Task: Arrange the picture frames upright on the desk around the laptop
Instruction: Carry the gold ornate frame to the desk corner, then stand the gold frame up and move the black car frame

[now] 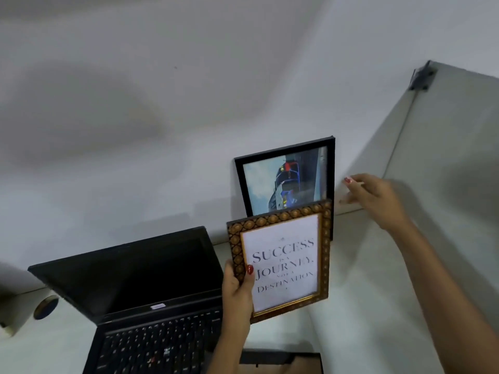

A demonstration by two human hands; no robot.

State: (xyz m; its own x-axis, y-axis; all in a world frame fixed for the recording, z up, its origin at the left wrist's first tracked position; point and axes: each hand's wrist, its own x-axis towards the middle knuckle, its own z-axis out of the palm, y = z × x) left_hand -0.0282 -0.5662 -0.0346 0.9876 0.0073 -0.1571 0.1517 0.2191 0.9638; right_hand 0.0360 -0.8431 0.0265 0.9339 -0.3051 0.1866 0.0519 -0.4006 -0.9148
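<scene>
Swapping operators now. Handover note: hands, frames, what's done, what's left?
Left hand: grip shut on the gold frame, held up just right of the laptop.
Right hand: open, empty, beside the black frame.
Done: black frame stands against the wall, though its picture looks turned sideways.
Left: set the gold frame upright on the desk. Another dark frame lies flat at the near edge.
</scene>
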